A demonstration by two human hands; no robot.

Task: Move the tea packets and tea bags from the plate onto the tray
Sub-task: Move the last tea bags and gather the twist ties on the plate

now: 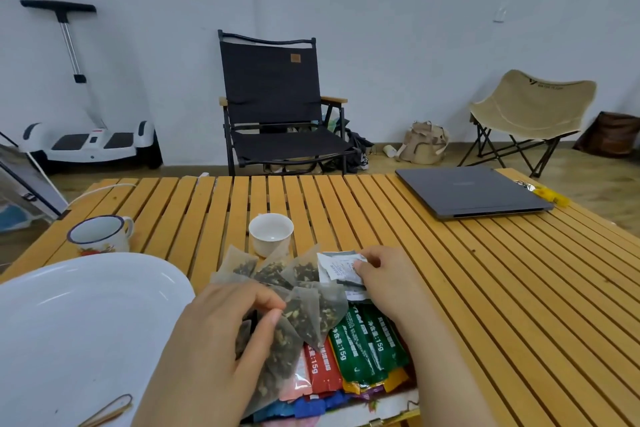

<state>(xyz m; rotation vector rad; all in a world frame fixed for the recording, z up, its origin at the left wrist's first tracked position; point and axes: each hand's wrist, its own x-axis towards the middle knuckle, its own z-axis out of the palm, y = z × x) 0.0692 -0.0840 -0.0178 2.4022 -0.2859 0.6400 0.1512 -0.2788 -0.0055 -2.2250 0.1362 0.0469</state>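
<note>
A large white plate (69, 315) fills the lower left; only wooden tongs (107, 411) lie on it. To its right, a pile of translucent pyramid tea bags (277, 274) and coloured stick packets, green (367, 343) and red (322, 367), lies on a tray whose patterned edge (388, 407) shows below. My left hand (221, 340) grips several pyramid tea bags over the pile. My right hand (384, 279) pinches a white-and-grey tea packet (341, 269) at the pile's far right.
Behind the pile stand a small white cup (270, 232) and an enamel mug (100, 234). A closed grey laptop (474, 192) lies at the far right of the slatted wooden table (485, 288). Folding chairs and a scooter stand by the wall.
</note>
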